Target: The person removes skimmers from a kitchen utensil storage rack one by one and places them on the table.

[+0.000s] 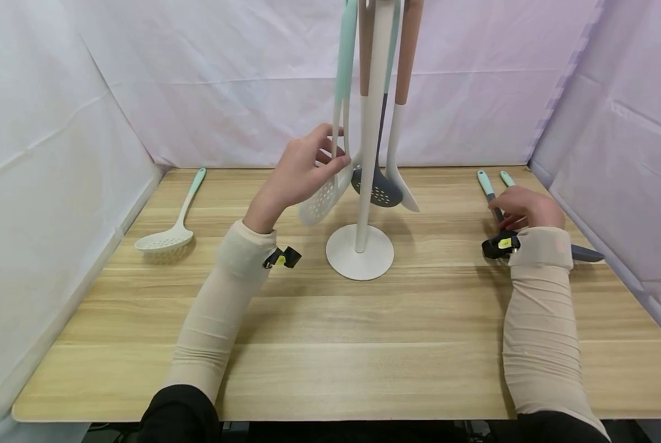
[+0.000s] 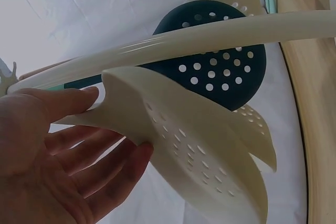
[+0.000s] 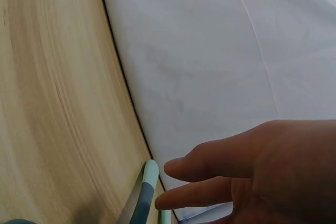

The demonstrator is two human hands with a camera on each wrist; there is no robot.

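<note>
A white utensil stand (image 1: 372, 123) rises from its round base (image 1: 360, 253) at mid-table. A cream slotted spoon (image 1: 319, 202) with a mint handle, a dark slotted turner (image 1: 379, 192) and a cream spatula (image 1: 404, 187) hang from it. My left hand (image 1: 333, 161) pinches the cream spoon's neck between thumb and fingers. Up close, the cream slotted spoon (image 2: 199, 150) lies against my left hand (image 2: 113, 121), with the dark slotted turner (image 2: 220, 61) behind the stand's pole (image 2: 184, 40). My right hand (image 1: 510, 209) hovers, fingers loose, over mint-handled utensils (image 1: 484, 183) lying at the table's right.
Another cream slotted spoon (image 1: 164, 240) lies on the wooden table (image 1: 364, 344) at the left. White cloth walls close in the table on three sides. In the right wrist view, a mint handle tip (image 3: 148, 179) lies near the table's edge under my right hand (image 3: 173, 182).
</note>
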